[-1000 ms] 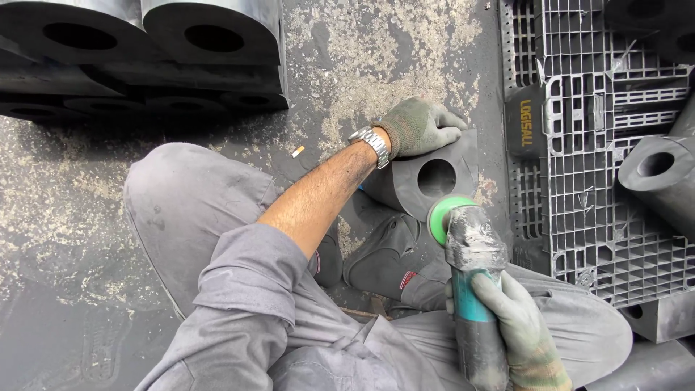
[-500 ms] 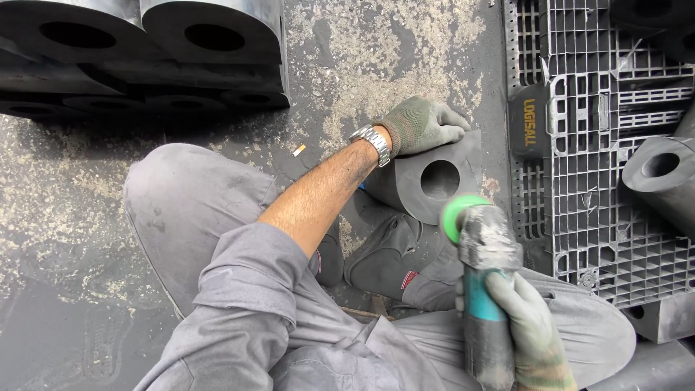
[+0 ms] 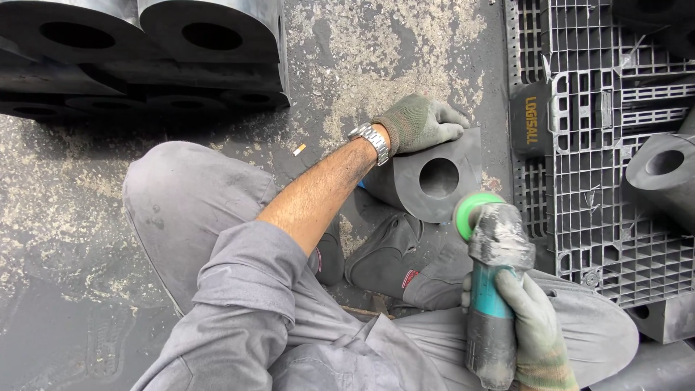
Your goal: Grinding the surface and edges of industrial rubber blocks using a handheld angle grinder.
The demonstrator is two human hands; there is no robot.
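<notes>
1. I am sitting on the concrete floor with my knees bent, both hands gloved.
2. My left hand is lying flat, fingers spread, on top of a dark grey block with a round hole, pressing down on its upper edge rather than closing around it.
3. The block is resting on the floor just in front of my shoes, its hole facing up toward me.
4. My right hand is gripping the teal-banded body of a hand grinder, fingers wrapped fully around it.
5. The grinder's green disc is sitting just below and to the right of my left hand, right at the lower right edge of the block; I cannot tell whether it is touching.
6. Beyond my right hand, a grey plastic pallet is carrying another holed block.
7. Far past my left hand, up and to the left, a stack of black holed blocks is sitting on the floor.
8. A silver wristwatch is sitting on my left wrist, above the bare forearm.
</notes>
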